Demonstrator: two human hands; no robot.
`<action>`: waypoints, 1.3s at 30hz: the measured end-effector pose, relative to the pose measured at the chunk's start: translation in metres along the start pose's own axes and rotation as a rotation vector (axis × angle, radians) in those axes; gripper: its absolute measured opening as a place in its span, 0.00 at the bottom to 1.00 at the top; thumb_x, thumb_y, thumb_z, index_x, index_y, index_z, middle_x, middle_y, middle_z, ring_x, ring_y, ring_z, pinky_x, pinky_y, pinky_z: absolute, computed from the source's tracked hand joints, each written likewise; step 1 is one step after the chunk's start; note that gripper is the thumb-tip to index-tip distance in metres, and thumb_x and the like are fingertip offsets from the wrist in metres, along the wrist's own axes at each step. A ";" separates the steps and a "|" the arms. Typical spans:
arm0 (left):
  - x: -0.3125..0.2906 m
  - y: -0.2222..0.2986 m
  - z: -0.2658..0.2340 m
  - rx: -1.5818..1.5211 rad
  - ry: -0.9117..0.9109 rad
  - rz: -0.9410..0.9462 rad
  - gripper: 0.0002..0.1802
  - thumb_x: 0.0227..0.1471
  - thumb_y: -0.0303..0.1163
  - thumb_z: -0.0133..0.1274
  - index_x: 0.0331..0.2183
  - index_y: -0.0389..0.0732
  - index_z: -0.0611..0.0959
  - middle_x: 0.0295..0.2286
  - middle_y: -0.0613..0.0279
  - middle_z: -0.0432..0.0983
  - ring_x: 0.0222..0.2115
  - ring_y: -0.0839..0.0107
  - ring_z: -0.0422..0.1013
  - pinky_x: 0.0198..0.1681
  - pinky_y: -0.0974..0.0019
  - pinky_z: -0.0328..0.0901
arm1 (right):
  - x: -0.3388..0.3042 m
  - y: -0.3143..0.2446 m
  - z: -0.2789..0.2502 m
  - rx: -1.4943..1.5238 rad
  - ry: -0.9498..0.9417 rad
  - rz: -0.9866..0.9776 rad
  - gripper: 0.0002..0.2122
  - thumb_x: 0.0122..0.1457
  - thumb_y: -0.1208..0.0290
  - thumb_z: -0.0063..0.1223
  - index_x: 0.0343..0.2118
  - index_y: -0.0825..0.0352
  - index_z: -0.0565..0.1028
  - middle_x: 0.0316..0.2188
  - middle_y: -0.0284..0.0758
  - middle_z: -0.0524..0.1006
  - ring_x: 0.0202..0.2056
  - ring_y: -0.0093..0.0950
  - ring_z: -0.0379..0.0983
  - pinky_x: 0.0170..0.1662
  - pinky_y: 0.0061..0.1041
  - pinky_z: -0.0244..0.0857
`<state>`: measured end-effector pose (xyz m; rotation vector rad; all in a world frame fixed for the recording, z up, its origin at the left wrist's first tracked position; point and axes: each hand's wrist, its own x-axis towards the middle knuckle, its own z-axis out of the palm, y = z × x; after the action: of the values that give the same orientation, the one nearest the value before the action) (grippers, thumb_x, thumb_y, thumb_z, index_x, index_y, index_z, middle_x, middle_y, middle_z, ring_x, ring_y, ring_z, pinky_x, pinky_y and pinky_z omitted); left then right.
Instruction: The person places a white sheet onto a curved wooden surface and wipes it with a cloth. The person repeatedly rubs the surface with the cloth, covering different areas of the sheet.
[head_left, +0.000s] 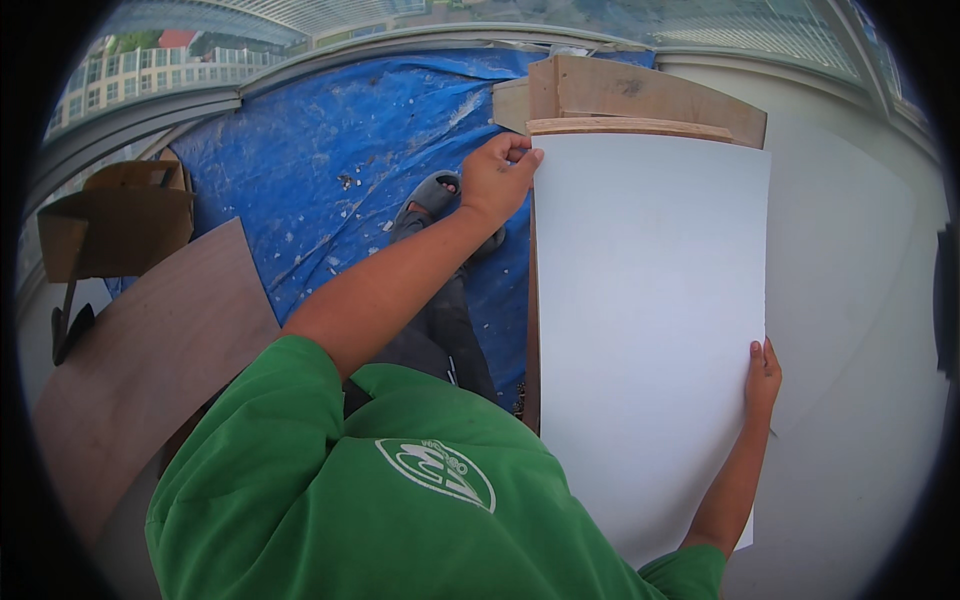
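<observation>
A large white sheet (650, 300), smooth and rectangular, lies lengthwise in front of me on the right, over a brown wooden board (630, 127) whose far edge shows beyond it. My left hand (498, 182) is closed at the sheet's far left corner, with thumb and fingers at the edge. Along the right edge, nearer to me, my right hand (762, 380) grips the sheet; some of its fingers are hidden behind it. Whether the sheet is paper, plastic or laminate cannot be told.
Behind the sheet are pale plywood pieces (650, 88). A blue tarp (320, 160) with white flecks covers the floor, my sandalled foot (432, 195) on it. At left lie a large plywood panel (165, 350) and cardboard boxes (120, 230). Windows rise beyond; a white wall (850, 270) stands right.
</observation>
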<state>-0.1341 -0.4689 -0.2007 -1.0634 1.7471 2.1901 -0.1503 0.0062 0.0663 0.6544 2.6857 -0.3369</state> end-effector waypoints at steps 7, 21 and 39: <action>0.006 -0.004 0.002 0.085 0.063 0.040 0.13 0.56 0.33 0.64 0.39 0.34 0.86 0.29 0.60 0.85 0.29 0.75 0.79 0.35 0.69 0.73 | 0.007 0.003 0.004 -0.007 -0.001 -0.025 0.26 0.68 0.55 0.56 0.58 0.75 0.75 0.50 0.41 0.81 0.51 0.28 0.76 0.59 0.28 0.65; 0.009 0.005 -0.003 0.165 0.074 0.033 0.12 0.54 0.32 0.67 0.36 0.33 0.86 0.28 0.61 0.84 0.27 0.79 0.77 0.30 0.73 0.70 | 0.014 0.004 0.007 -0.039 -0.025 0.007 0.27 0.68 0.55 0.56 0.58 0.76 0.74 0.50 0.42 0.81 0.51 0.29 0.75 0.59 0.28 0.64; 0.014 0.003 -0.005 0.105 0.048 -0.021 0.12 0.52 0.29 0.68 0.36 0.32 0.86 0.27 0.63 0.82 0.25 0.81 0.73 0.27 0.75 0.67 | 0.022 0.006 0.008 -0.079 -0.045 -0.007 0.29 0.68 0.53 0.56 0.58 0.77 0.74 0.53 0.45 0.80 0.54 0.31 0.75 0.61 0.29 0.63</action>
<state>-0.1441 -0.4783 -0.2073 -1.1137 1.8396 2.0515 -0.1636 0.0179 0.0491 0.6074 2.6437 -0.2435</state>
